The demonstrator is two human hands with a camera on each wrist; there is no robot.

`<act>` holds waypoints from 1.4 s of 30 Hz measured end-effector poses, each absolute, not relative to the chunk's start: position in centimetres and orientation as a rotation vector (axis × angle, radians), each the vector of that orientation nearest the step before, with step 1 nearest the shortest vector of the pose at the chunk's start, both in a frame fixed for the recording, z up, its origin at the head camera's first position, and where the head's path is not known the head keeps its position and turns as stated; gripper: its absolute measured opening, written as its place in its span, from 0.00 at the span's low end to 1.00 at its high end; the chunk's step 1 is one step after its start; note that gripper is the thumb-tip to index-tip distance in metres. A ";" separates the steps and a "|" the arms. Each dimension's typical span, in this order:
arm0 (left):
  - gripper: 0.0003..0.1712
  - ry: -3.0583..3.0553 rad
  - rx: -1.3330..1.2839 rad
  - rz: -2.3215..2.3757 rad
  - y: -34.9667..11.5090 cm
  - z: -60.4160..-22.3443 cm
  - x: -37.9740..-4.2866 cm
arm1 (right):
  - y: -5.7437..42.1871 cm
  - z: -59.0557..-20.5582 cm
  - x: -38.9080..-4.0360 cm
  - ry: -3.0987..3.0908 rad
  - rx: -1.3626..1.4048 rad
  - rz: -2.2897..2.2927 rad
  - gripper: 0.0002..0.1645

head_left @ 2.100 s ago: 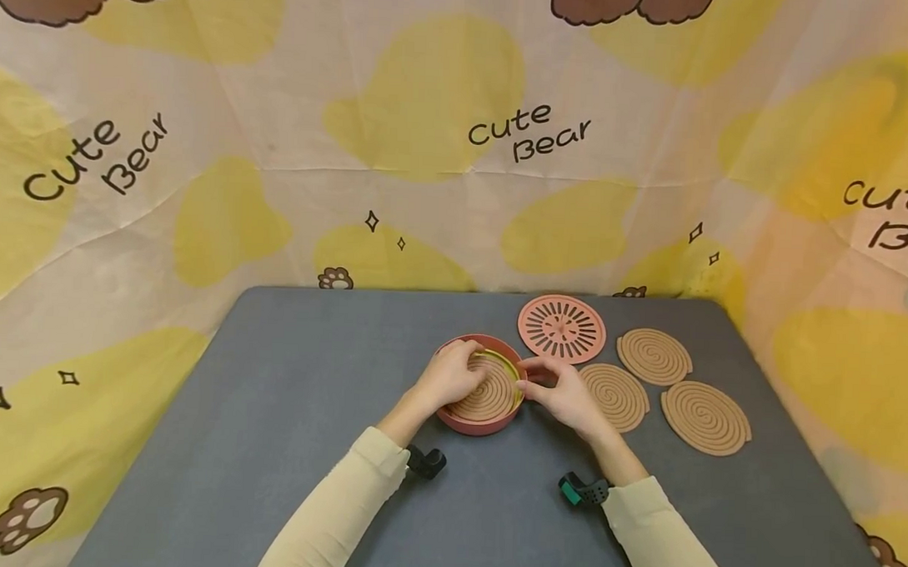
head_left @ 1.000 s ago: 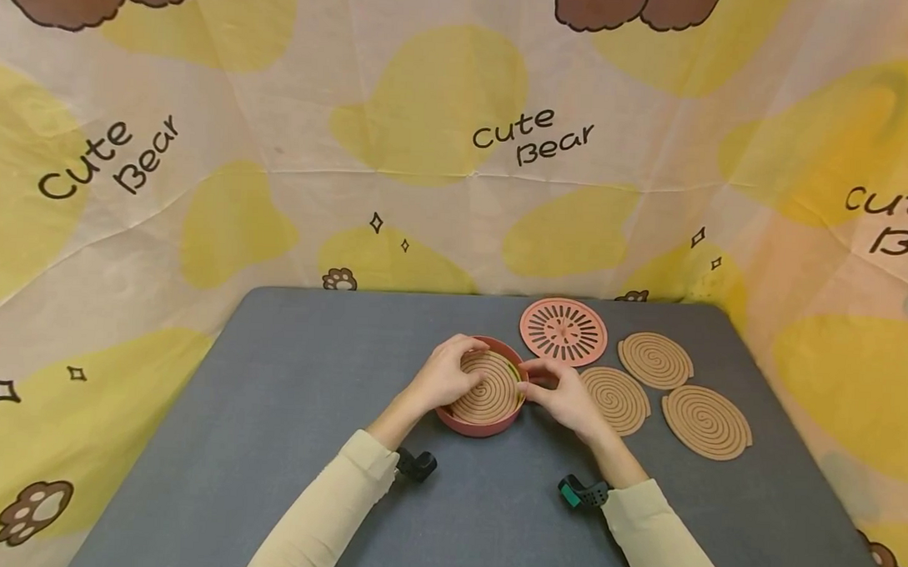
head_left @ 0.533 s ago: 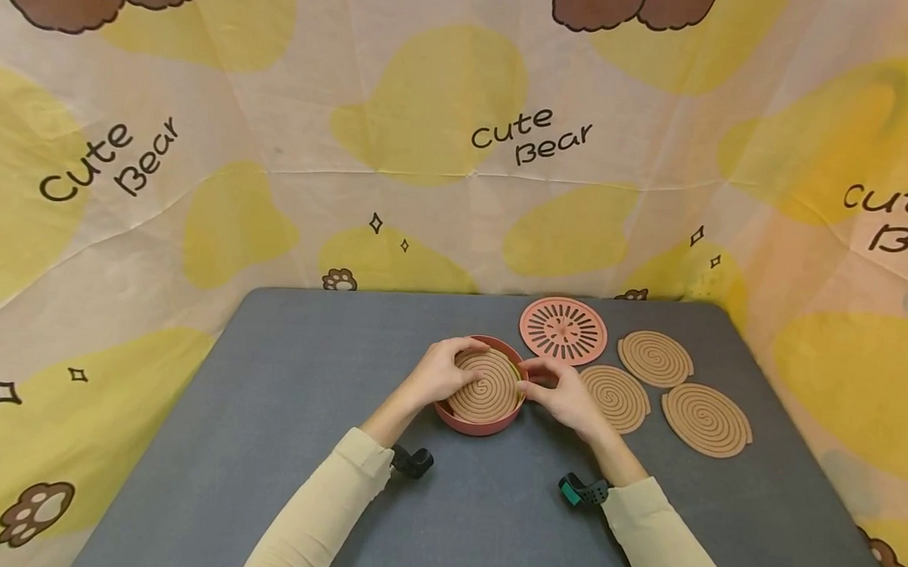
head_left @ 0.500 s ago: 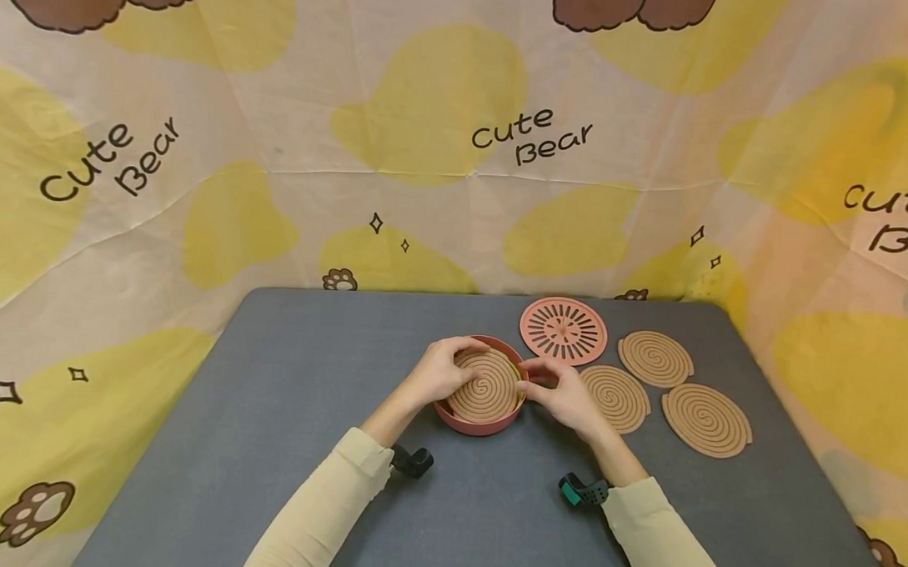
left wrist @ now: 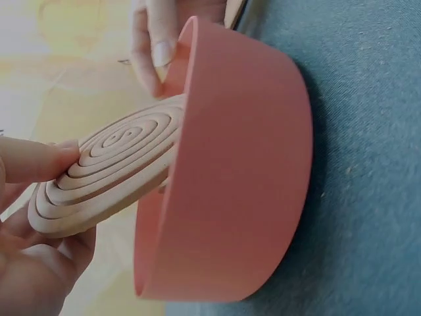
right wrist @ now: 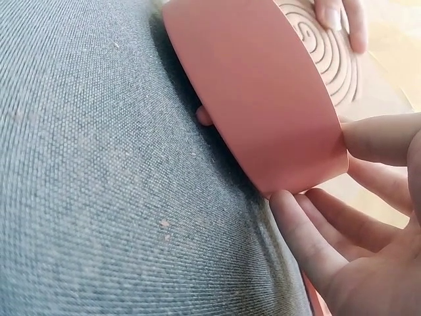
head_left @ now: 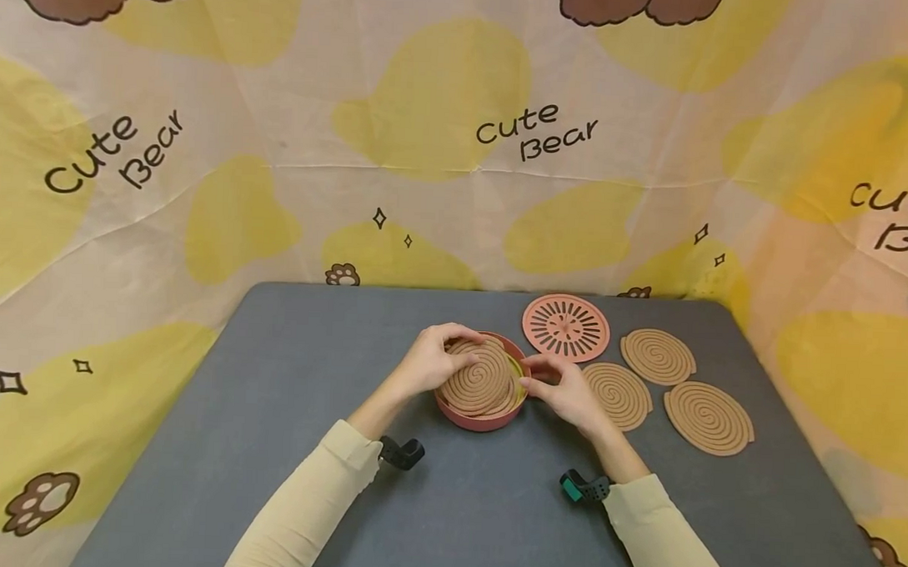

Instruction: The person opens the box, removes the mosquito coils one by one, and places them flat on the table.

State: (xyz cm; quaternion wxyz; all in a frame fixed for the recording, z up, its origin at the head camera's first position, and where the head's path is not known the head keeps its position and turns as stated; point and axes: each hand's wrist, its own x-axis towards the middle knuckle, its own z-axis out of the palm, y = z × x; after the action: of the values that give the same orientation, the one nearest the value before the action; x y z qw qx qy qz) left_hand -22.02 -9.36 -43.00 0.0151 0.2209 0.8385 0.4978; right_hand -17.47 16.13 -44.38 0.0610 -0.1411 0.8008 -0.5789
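Observation:
In the head view, my left hand pinches a brown mosquito coil at its left edge, thumb on top and fingers underneath. The coil slants up out of a round pink box; in the left wrist view the far side of this coil is still within the rim. Beneath it, another coil and a yellow-green inner edge show inside the box. My right hand grips the box wall on the right; the right wrist view shows its thumb at the rim and fingers against the side of the box.
A pink slotted lid lies behind the box to the right. Three more mosquito coils lie flat on the right: one near the right hand, one behind, one farther right. The grey table ends at a patterned cloth backdrop.
The coil in the left hand has risen and shifted left, tilting out of the box and uncovering the coil beneath. The right hand has stayed at the box's right side.

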 end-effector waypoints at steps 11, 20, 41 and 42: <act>0.15 2.658 0.655 1.623 -11.7 -40.7 -22.2 | 16.1 -44.4 -17.5 2.419 -0.414 -1.736 0.23; 0.16 2.663 0.526 1.725 -14.7 -39.8 -22.1 | 16.1 -44.6 -17.6 2.429 -0.408 -1.728 0.23; 0.18 2.863 0.211 1.707 -24.4 -40.6 -23.4 | 17.0 -48.7 -19.1 2.456 -0.377 -1.754 0.23; 0.18 2.877 0.192 1.700 -24.7 -40.6 -23.5 | 17.0 -48.7 -19.1 2.456 -0.370 -1.755 0.23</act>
State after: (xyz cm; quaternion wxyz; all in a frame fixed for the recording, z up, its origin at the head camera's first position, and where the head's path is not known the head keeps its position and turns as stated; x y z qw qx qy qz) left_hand -23.47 -24.71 -40.59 -0.1027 0.0570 0.8550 0.5051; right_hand -19.14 16.99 -48.71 0.0501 -0.1214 0.8066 -0.5764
